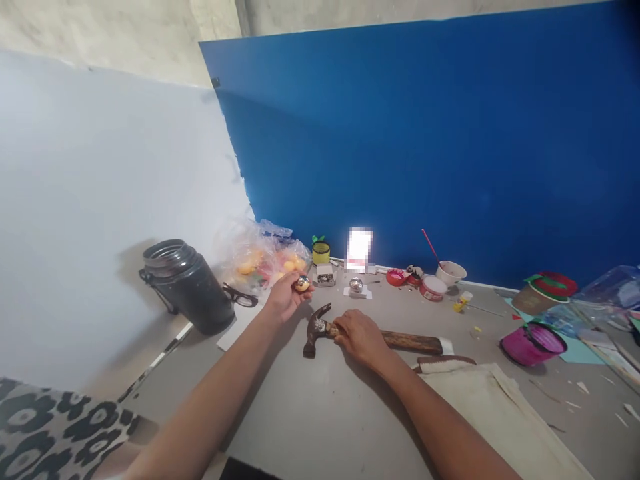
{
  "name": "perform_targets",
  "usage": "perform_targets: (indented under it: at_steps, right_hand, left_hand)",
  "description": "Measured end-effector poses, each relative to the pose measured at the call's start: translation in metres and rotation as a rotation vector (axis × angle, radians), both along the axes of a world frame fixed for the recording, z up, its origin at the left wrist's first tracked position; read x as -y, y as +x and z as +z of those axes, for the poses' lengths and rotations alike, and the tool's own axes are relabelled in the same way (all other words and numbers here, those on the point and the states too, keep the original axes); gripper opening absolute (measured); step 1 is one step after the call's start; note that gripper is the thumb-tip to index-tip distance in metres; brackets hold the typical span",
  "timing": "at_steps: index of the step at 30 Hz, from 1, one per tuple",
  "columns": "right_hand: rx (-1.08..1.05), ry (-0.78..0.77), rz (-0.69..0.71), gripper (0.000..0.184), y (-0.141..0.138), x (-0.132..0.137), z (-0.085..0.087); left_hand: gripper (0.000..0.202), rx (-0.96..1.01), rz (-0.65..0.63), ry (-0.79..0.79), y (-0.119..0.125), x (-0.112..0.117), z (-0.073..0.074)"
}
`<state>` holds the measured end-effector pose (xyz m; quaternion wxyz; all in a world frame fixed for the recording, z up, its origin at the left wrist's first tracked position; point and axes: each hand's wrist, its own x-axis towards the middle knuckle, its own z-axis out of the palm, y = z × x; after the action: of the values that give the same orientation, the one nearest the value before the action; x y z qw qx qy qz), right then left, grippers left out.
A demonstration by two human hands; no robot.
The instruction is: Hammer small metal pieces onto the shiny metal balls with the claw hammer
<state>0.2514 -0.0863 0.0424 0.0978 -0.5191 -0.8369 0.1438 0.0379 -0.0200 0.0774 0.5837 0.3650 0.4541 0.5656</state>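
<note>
A shiny metallic ball is pinched between the fingers of my left hand, held over the grey table. My right hand is closed around the handle of a claw hammer, just behind its head. The hammer's rusty head points left, and its worn wooden handle runs to the right. Beyond my hands a second shiny ball rests on a small white piece. To its left is a small patterned box.
A dark open flask and eyeglasses stand left, near a plastic bag. Along the back are a yellow container, a white cup and a red-white tub. Right are a pink container and pale cloth.
</note>
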Motion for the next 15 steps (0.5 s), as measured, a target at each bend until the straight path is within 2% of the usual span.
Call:
perform_targets:
  at_steps: [5,9,15]
  right_hand:
    - [-0.010,0.006,0.010,0.013,-0.001,-0.002,-0.006]
    - [-0.015,0.012,0.020,0.010,0.000,-0.002,-0.008]
    - [-0.032,-0.015,0.030,0.015,0.001,-0.005,-0.010]
  left_hand:
    - [0.024,-0.245,-0.040,0.066,0.008,-0.032,0.000]
    - [0.015,-0.532,-0.068,0.193,0.021,-0.061,-0.004]
    - [0.019,-0.818,-0.194,0.282,0.041,-0.097,-0.016]
